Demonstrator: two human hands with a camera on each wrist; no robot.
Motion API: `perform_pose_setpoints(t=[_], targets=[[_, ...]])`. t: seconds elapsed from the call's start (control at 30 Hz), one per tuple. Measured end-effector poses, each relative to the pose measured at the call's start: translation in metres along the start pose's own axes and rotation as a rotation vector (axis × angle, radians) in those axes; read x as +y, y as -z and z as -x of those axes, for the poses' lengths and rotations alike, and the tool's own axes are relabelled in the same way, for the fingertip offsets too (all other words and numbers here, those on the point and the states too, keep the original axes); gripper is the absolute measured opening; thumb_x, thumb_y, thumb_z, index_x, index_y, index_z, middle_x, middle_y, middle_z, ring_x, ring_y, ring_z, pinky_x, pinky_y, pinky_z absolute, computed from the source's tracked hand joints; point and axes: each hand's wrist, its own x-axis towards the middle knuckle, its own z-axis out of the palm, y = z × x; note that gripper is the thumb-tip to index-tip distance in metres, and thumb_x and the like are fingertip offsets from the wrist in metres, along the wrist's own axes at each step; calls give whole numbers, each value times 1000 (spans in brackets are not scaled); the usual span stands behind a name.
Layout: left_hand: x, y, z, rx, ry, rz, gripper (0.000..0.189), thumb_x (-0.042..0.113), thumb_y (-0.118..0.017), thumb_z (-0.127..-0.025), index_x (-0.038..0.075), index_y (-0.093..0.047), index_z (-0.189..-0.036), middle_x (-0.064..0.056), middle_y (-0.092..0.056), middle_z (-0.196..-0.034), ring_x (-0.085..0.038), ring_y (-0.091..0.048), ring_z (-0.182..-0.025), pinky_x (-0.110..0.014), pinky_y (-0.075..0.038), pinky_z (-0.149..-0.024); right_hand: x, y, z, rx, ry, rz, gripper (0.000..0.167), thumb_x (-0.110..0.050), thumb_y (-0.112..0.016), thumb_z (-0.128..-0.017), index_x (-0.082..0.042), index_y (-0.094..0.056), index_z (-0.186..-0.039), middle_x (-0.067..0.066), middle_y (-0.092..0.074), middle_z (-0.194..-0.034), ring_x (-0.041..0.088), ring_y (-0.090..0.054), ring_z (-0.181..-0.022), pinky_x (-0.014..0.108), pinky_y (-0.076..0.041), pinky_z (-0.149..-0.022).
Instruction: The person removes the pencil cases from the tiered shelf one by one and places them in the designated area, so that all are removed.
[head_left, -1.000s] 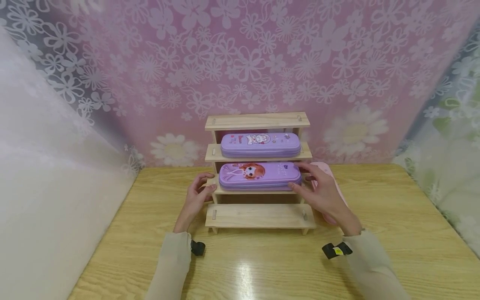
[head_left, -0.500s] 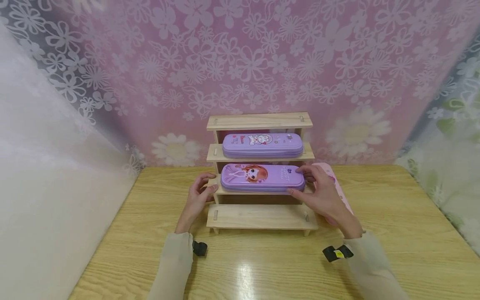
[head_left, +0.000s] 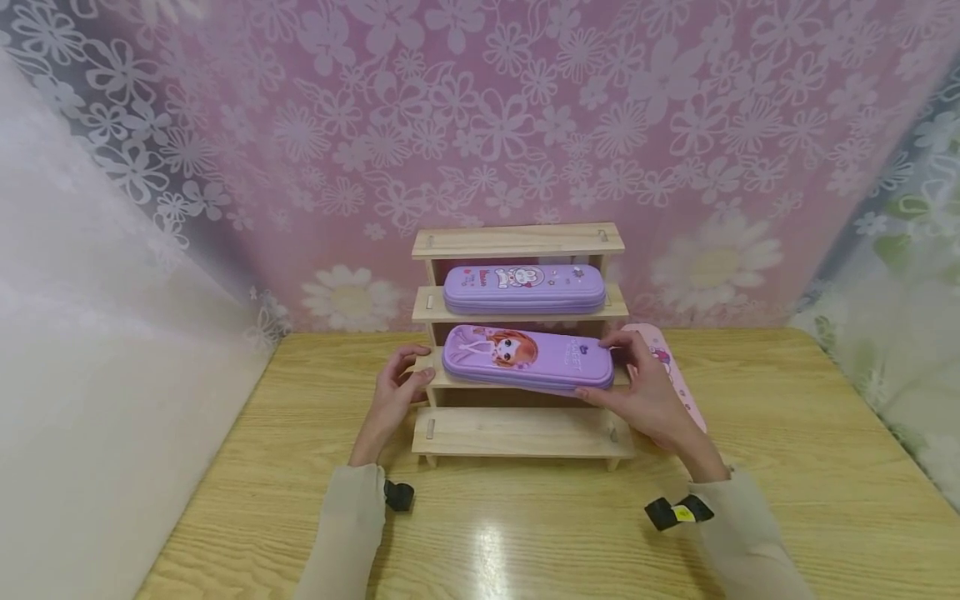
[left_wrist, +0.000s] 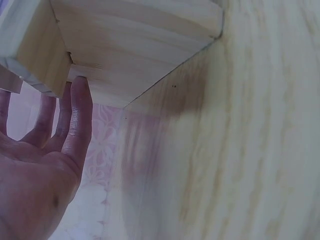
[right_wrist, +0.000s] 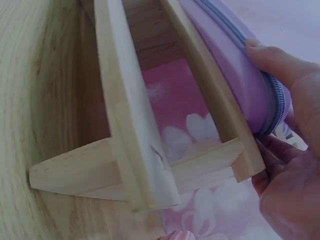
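Note:
In the head view a purple pencil case (head_left: 525, 358) printed with a red-haired girl lies slanted on the second-lowest step of a wooden tiered shelf (head_left: 517, 433). Its right end juts out past the step's front edge. My right hand (head_left: 648, 387) pinches that end, thumb in front and fingers behind. The right wrist view shows the thumb against the zipped side of the case (right_wrist: 250, 85). At the left end of the same step, my left hand (head_left: 393, 396) grips the board. Its fingers (left_wrist: 77, 120) reach up beside the wood in the left wrist view.
Another purple pencil case (head_left: 525, 289), with a rabbit print, lies one step higher. Behind my right hand a pink pencil case (head_left: 663, 358) lies on the wooden table (head_left: 315, 533), partly hidden. A flowered pink cloth (head_left: 487, 117) hangs behind the shelf.
The right end of the girl-print pencil case has swung forward and slightly right in my right hand, leaving the case slanted. My left hand has stayed at the shelf's left end.

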Motion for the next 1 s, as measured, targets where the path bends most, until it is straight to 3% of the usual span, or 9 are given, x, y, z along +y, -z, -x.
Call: perform_pose_setpoints(t=[0.1,0.2,0.23,0.3,0.37,0.5,0.57,0.67,1.0], targets=[[1,-1,0,5,-2,-3,37,15,-66,-98,10,-55,-133,-16,-57,-133,-20,-64,-102,-39,-61,-77,-3,2,1,-22,-12,-6,78,-12,-91,-76,-10,-44,-139,7,-46,-140,19,-43,-125,41,-29,-122],[1,-1,1,10,-5,-6,36,14,-65,-98,9,-56,-132,-16,-58,-132,-19,-64,-102,-38,-61,-76,-8,5,2,-53,-17,6,84,-13,-93,-74,-13,-46,-144,10,-46,-140,24,-42,-126,61,-27,-120],[2,-1,1,12,-7,-6,36,13,-65,-98,9,-56,-132,-17,-58,-132,-20,-64,-102,-38,-61,-76,-9,6,2,-60,-11,16,85,-13,-93,-73,-14,-48,-145,10,-46,-141,24,-41,-128,63,-26,-120],[2,-2,1,12,-8,-4,35,13,-65,-98,8,-56,-132,-17,-58,-133,-20,-64,-102,-39,-61,-77,-11,8,3,-62,5,54,85,-15,-94,-72,-15,-51,-145,10,-46,-140,23,-41,-129,60,-29,-119],[3,-2,1,12,-8,-1,35,12,-65,-98,8,-56,-132,-18,-58,-132,-20,-64,-102,-38,-61,-77,-12,10,5,-51,27,106,84,-17,-95,-71,-16,-53,-144,9,-45,-139,20,-42,-126,49,-37,-116],[4,-3,2,19,-2,0,35,12,-64,-98,7,-56,-132,-17,-58,-131,-19,-64,-101,-37,-61,-75,-13,15,8,-8,86,189,81,-16,-96,-69,-15,-57,-139,4,-45,-136,14,-46,-105,25,-45,-85],[4,-3,2,25,0,-2,35,12,-65,-98,7,-56,-132,-16,-58,-131,-19,-64,-101,-37,-61,-76,-13,17,10,2,119,185,79,-12,-96,-69,-13,-57,-138,4,-44,-134,14,-47,-96,22,-45,-74],[4,-3,3,28,1,-4,35,13,-65,-98,8,-56,-132,-15,-58,-131,-21,-64,-101,-39,-61,-77,-13,21,14,8,143,170,78,-7,-94,-69,-13,-57,-137,2,-44,-131,11,-48,-89,20,-45,-69],[1,-2,1,17,1,2,35,14,-65,-99,9,-56,-132,-14,-58,-132,-20,-64,-102,-42,-61,-79,-4,32,27,40,148,198,79,-4,-94,-66,-11,-56,-134,0,-53,-122,7,-52,-85,20,-48,-65]])
